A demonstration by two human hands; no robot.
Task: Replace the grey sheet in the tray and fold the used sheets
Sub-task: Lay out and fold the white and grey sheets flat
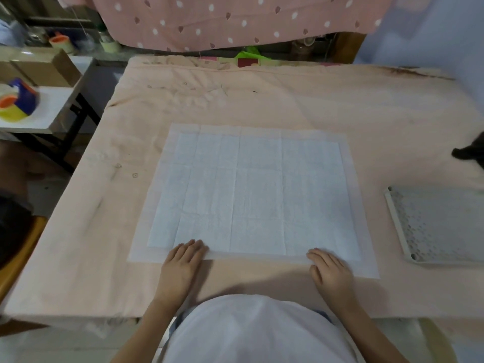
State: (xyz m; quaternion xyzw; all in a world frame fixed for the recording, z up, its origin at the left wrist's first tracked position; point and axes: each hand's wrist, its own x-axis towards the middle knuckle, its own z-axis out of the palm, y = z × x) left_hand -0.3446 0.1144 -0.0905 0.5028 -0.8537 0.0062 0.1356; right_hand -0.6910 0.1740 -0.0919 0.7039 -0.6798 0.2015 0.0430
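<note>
A large pale grey-white sheet [251, 189] with fold creases lies spread flat in the middle of the pink-covered table [366, 113]. My left hand [180, 263] rests palm down on the sheet's near edge, left of centre. My right hand [331, 273] lies palm down on the same edge toward the right corner. Both have fingers extended and pressed on the sheet's border; whether they pinch it I cannot tell. A grey perforated tray [434, 226] with a pale rim sits at the table's right edge, well apart from both hands.
A dark object [468, 153] pokes in at the far right edge. A side table [47, 111] at left holds a blue, yellow and orange item [15, 103] and cardboard boxes [39, 69]. Pink dotted fabric [235, 19] hangs beyond the table.
</note>
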